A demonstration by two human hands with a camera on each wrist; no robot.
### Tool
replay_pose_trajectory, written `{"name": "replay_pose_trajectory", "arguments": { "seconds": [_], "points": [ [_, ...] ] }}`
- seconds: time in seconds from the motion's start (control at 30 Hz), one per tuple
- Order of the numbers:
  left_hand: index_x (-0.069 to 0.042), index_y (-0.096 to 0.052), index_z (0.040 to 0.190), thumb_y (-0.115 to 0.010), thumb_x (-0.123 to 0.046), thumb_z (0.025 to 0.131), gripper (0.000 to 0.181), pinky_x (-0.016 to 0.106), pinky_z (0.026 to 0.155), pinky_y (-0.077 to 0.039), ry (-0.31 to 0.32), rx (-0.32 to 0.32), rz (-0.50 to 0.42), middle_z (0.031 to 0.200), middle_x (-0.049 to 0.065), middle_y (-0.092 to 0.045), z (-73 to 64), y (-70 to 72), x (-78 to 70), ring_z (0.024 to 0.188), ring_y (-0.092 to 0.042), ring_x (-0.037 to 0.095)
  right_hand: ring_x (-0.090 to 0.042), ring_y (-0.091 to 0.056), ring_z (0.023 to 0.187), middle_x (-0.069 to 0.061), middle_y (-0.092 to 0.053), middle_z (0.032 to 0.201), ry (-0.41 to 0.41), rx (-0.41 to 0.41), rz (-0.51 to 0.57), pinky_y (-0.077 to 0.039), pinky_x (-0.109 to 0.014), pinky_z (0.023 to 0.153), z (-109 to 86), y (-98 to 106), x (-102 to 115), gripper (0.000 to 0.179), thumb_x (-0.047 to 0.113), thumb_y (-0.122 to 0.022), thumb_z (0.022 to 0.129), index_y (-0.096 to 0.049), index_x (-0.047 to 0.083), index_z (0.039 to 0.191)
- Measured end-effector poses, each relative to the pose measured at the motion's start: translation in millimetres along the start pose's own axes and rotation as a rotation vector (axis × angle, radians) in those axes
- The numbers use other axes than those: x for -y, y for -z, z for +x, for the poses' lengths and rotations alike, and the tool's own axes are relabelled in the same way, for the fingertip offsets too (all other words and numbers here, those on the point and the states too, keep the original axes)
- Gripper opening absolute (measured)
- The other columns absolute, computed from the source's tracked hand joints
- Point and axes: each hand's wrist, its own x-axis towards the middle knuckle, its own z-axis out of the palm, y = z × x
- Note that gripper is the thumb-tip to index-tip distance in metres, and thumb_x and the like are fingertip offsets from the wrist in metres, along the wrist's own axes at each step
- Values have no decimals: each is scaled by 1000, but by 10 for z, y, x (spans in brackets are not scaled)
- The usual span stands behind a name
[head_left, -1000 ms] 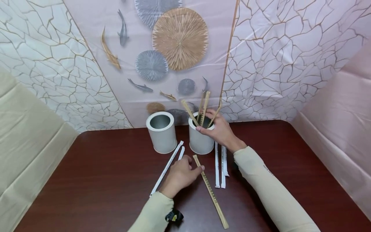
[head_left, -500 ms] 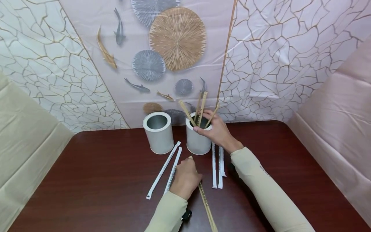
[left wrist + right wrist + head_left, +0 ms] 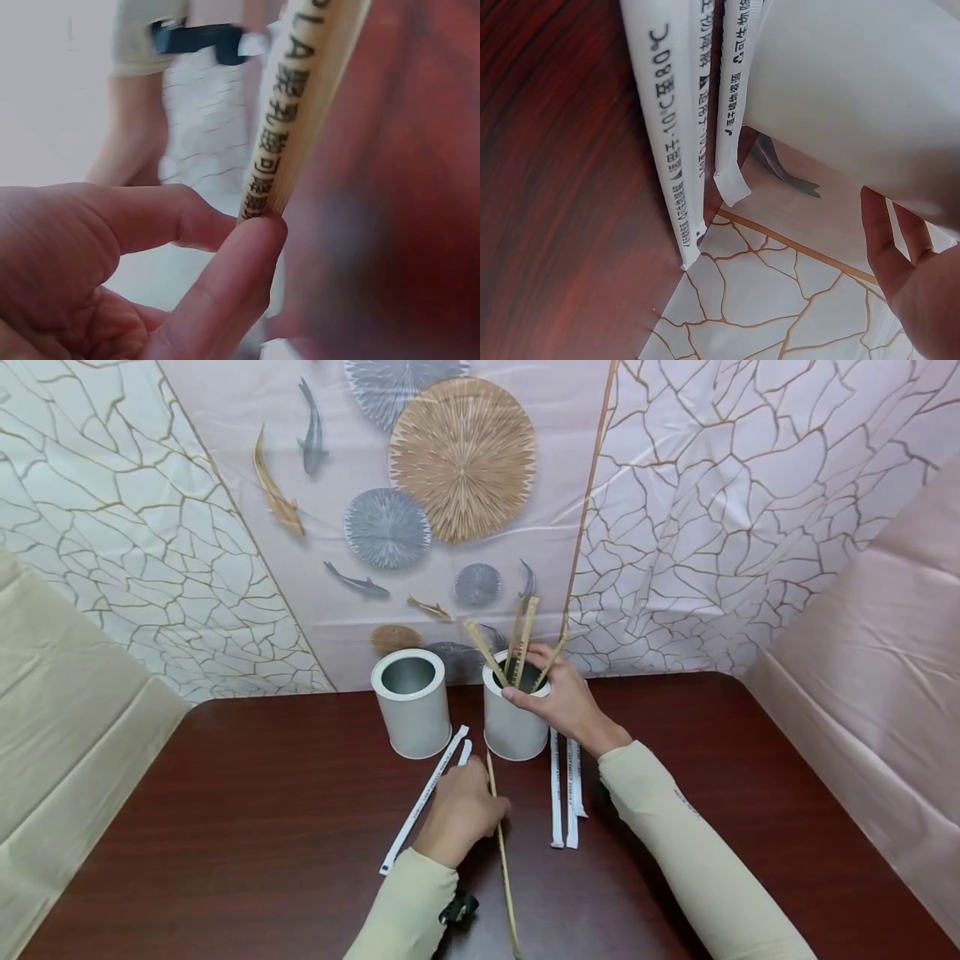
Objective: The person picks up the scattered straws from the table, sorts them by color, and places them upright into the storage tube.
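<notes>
My left hand [image 3: 461, 810] pinches a brown paper-wrapped straw [image 3: 505, 868] between thumb and finger. Dark printing runs along its wrapper in the left wrist view, where the straw [image 3: 300, 97] slants up from the fingertips. One end of it reaches close to the foot of the right-hand can. My right hand [image 3: 566, 693] holds that white-grey can [image 3: 513, 731] at the rim, thumb in front and fingers behind. Several brown wrapped straws [image 3: 527, 627] stand fanned out inside it. The right wrist view has the fingers [image 3: 881, 232] against the can's wall [image 3: 840, 82].
A second can [image 3: 416, 718] of the same kind stands to the left, no straws showing above its rim. White wrapped straws [image 3: 420, 810] lie left of my left hand, one partly hidden. More white straws [image 3: 556, 793] lie right of the held can. A patterned cloth backs the dark table [image 3: 225, 827].
My left hand has taken hold of the brown straw, which lay slanting on the table, and has swung it leftward to nearly straight. My right hand stays on the can.
</notes>
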Motion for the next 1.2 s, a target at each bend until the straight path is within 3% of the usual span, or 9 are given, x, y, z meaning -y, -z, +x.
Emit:
{"name": "replay_pose_trajectory", "arguments": {
  "seconds": [0.03,0.2,0.33,0.5,0.63,0.8,0.93,1.03,1.2],
  "points": [
    [-4,-58,83,-76,-4,81,19,32,53,-50,21,12,-17,47,-2,-57,-29,119,-75,46,-59,14,-31,-52,137,-3,-56,149,-2,0,-1,-43,-57,108,-3,4,-3,58,42,-81,89,-69,18,141],
    [-1,-61,108,-69,-2,87,23,31,60,-51,-33,-47,-51,60,-3,-64,-46,525,-159,53,-62,10,-32,-53,136,-4,-56,148,12,-1,4,-43,-56,109,0,0,-3,59,41,-82,89,-68,17,141],
    [-4,-61,120,-66,-4,91,29,34,65,-51,-88,-157,-79,72,-3,-67,-30,794,-181,59,-62,8,-32,-55,134,-4,-57,148,22,-2,4,-44,-55,108,5,-23,-1,59,42,-82,88,-69,18,141],
    [-10,-62,123,-64,-9,96,28,41,76,-54,-143,-320,-148,88,-1,-73,39,1007,-216,72,-72,11,-33,-53,137,-4,-56,149,-1,8,-3,-43,-57,110,-9,-43,-6,61,43,-82,88,-68,17,142],
    [-9,-62,123,-62,-8,100,23,39,70,-59,-221,-407,-316,99,5,-73,154,1145,-308,77,-75,20,-36,-51,140,-6,-54,152,-34,11,-19,-41,-60,111,-23,-26,2,64,44,-81,88,-67,16,143],
    [0,-59,120,-59,-2,104,16,36,63,-62,-420,-520,-474,103,14,-70,330,1301,-491,76,-75,27,-37,-48,142,-7,-53,153,-38,5,-14,-39,-62,113,-26,4,15,65,44,-81,88,-66,16,144],
    [4,-58,120,-58,-1,104,16,34,69,-63,-571,-638,-458,104,16,-68,472,1391,-616,82,-76,26,-36,-49,141,-6,-54,151,-23,-2,-4,-39,-60,114,-24,2,22,65,43,-81,88,-66,15,145],
    [4,-58,120,-59,-3,104,17,31,69,-63,-629,-682,-400,104,15,-67,579,1402,-669,85,-77,24,-34,-50,140,-5,-55,150,-13,-7,0,-39,-58,114,-22,-7,20,66,42,-82,87,-66,15,144],
    [4,-59,120,-61,-3,103,19,29,73,-63,-655,-592,-358,105,16,-67,730,1290,-688,88,-78,26,-32,-52,138,-5,-57,148,-6,-15,-3,-40,-56,114,-15,0,17,66,43,-83,87,-67,14,144]
  ]
}}
